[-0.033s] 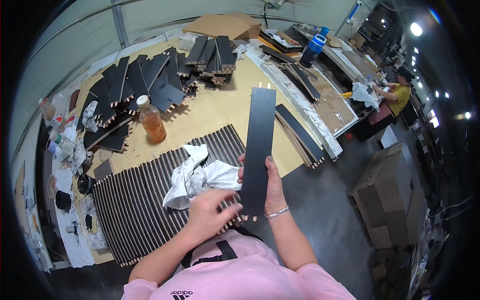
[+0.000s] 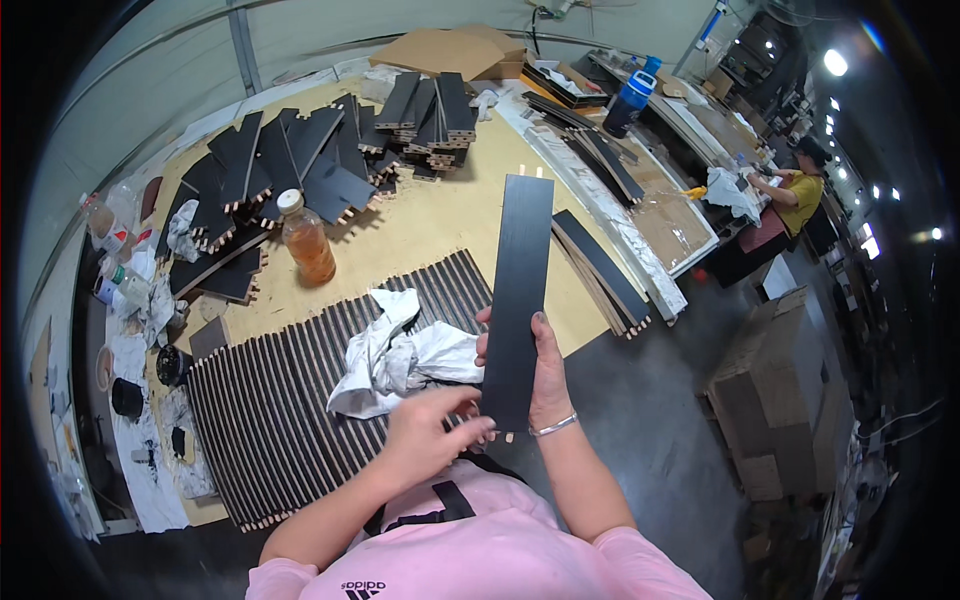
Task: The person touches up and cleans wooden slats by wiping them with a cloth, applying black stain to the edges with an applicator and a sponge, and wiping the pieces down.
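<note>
My right hand point(image 2: 548, 375) grips a long black wooden board point(image 2: 520, 290) by its edges, thumb on the right side and fingertips showing at the left. The board is held nearly upright, with pale dowel pegs at both ends. At its lower left corner is my left hand point(image 2: 435, 425), thumb and fingers apart, fingertips at or close to the edge; contact is hard to tell. Beyond that hand, a crumpled white cloth point(image 2: 385, 360) lies on a row of black boards point(image 2: 290, 420) standing on edge side by side.
Piled black boards point(image 2: 330, 160) cover the table's far side. A bottle of amber liquid point(image 2: 307, 240) stands in front of them. More boards point(image 2: 600, 265) lie at the right edge. A blue bottle point(image 2: 628, 105) stands farther back. Cardboard boxes point(image 2: 780, 390) and a person point(image 2: 790, 195) are at right.
My left hand has moved slightly right and closer to the board's lower corner. The board and my right hand have hardly moved.
</note>
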### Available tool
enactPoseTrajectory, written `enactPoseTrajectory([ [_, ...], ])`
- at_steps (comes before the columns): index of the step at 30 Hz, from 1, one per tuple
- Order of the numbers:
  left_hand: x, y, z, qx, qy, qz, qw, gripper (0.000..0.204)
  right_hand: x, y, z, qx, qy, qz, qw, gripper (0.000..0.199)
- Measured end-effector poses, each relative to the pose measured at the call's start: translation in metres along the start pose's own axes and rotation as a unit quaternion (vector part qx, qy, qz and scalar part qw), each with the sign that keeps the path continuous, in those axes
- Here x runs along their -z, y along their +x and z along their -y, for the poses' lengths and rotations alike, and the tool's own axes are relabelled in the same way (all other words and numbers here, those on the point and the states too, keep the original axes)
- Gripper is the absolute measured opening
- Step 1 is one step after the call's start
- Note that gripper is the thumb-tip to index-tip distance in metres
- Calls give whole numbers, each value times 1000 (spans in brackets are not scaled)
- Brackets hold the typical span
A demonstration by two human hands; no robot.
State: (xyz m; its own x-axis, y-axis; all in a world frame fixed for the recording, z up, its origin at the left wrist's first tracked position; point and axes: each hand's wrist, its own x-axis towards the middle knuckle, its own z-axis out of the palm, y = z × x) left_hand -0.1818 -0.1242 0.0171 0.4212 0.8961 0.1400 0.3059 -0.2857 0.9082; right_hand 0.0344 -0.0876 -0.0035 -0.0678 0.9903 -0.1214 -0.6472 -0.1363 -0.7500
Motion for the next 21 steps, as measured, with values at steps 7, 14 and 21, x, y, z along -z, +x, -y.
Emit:
enactPoseTrajectory([
  [7,29,-34,31,148,-132,-16,980,15,-26,14,-21,-58,13,-28,998,71],
  [14,175,-106,82,48,183,-341,921,20,9,15,-44,-53,70,-53,995,71],
  [21,325,-273,164,273,457,-458,712,53,-4,22,-70,-135,94,12,986,63],
])
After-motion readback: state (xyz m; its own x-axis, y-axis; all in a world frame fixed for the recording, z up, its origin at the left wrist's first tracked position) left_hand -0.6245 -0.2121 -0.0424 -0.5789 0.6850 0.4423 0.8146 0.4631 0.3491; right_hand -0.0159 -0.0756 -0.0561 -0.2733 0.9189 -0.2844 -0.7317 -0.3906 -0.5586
